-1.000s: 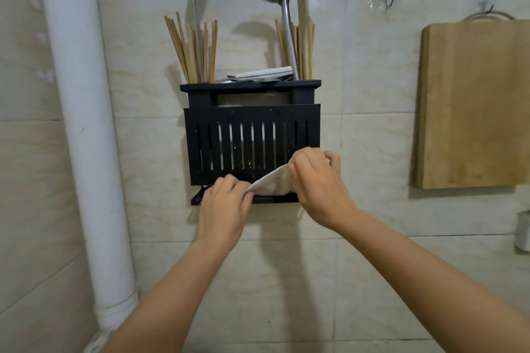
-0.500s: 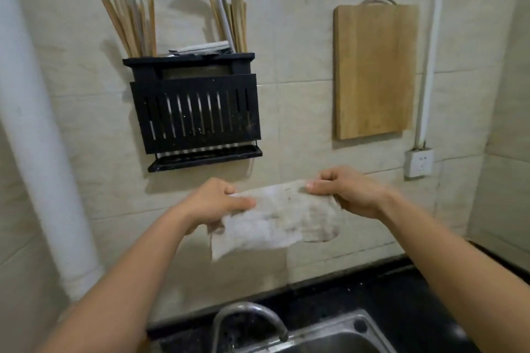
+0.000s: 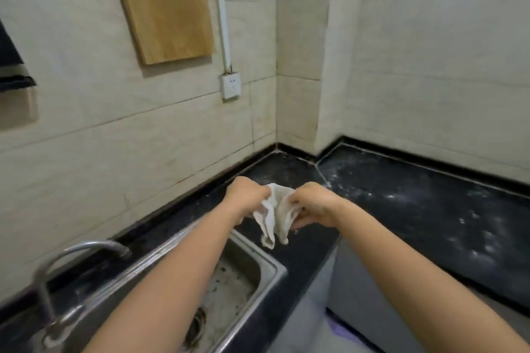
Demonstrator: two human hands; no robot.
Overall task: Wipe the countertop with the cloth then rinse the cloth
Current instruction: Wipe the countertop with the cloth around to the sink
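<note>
A stained white cloth (image 3: 276, 213) hangs bunched between both hands, a little above the black countertop (image 3: 415, 209). My left hand (image 3: 246, 198) grips its left side and my right hand (image 3: 314, 205) grips its right side. The two hands are close together, over the strip of counter just right of the steel sink (image 3: 266, 264). The countertop runs into the corner and along the right wall, and white specks lie scattered over it. Two folds of the cloth dangle down towards the counter.
A curved tap (image 3: 74, 255) stands at the sink's left. On the tiled wall hang a wooden cutting board (image 3: 163, 6) and a white socket (image 3: 230, 86) with a cable duct. The black utensil rack's edge (image 3: 11, 66) shows at far left.
Both hands pulled the cloth from under the utensil rack, spread it, then brought it down and right over the counter and bunched it. The view dropped from the wall to the sink and countertop.
</note>
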